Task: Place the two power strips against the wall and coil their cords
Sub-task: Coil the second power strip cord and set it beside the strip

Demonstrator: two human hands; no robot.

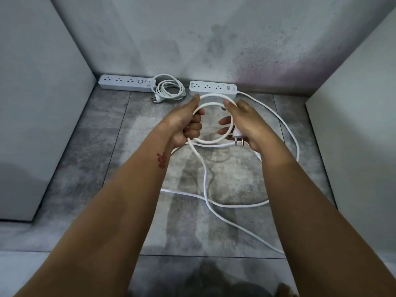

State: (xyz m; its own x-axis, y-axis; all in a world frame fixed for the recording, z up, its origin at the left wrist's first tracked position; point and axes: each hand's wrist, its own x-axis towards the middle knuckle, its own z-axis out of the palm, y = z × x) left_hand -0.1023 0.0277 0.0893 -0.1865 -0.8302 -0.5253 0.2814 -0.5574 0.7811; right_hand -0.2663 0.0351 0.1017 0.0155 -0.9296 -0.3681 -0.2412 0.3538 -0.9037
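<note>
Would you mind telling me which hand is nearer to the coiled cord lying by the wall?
Left. The left hand is just in front of the coiled cord; the right hand is farther to its right.

Two power strips [128,84] [213,88] against wall [192,39], coiled cord [169,89] between.

Stained grey wall [214,39] meets mottled grey tiled floor [107,168], dimly lit.

We saw two bare, sleeveless forearms; a small reddish-brown patterned mark [162,160] sat below the left hand's [188,123] fingers.
</note>
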